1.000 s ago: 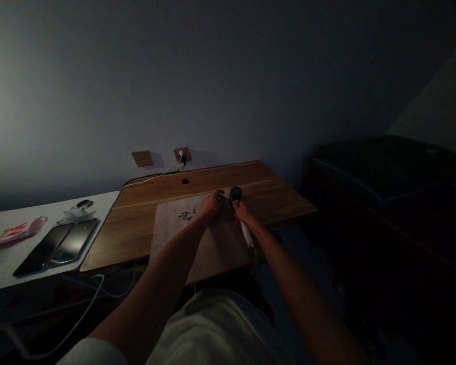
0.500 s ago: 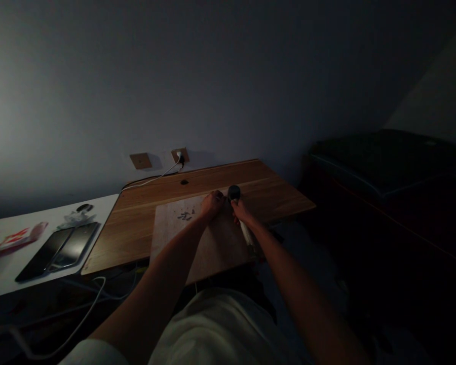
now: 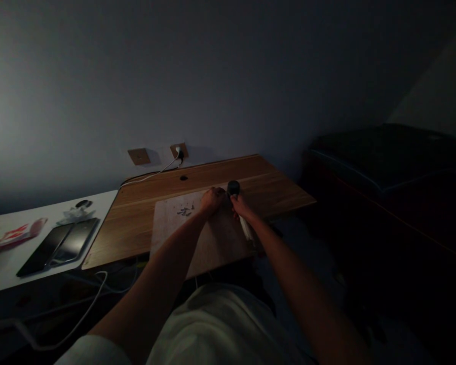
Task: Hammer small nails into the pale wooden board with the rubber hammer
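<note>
Two bare hands came close together at the far end of a pale board [image 3: 220, 248] on a wooden surface [image 3: 125, 238] in a dim room. The right hand [image 3: 240, 207] had its fingers clamped around the handle of a dark-headed hammer [image 3: 233, 187], just below the head, near the board's far right corner. The left hand [image 3: 212, 199] rested just beside it, fingers curled; whether they pinched anything could not be told. Small grey pieces [image 3: 184, 211] lay loose to its left. A stray blow in poor light risked bruised fingers; a jolted board, scattered pieces.
</note>
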